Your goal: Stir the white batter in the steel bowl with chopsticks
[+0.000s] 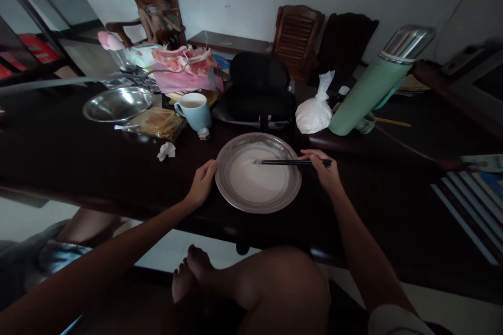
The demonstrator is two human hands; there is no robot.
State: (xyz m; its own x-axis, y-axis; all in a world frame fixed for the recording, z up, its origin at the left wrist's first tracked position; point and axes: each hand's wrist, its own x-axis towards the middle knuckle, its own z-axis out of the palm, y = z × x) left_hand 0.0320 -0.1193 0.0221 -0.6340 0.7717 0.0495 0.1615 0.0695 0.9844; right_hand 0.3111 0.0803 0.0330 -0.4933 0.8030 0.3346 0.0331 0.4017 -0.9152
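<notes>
Stainless-steel bowl is sitting flat on the dark bench, right in the middle near the close edge, with some pale, milky mixture in it. Left hand is at the bowl's left rim, fingers curled up against it; honestly can't tell if that grip is pinching the rim or just bracing it. Right hand is easier to read: thumb and fingers pinch the black chopsticks toward their right end, sticks lying nearly level over the right rim, with the tips in the mixture around the middle. Looks like the stirring stage to me. I'd say the next move calls for a loose wrist on the right, tips low enough to sweep the bottom, and a steady left hand so the bowl doesn't slide. Knotted plastic bag of white stuff, probably powder, sits farther back on the right, beside the green thermos.
</notes>
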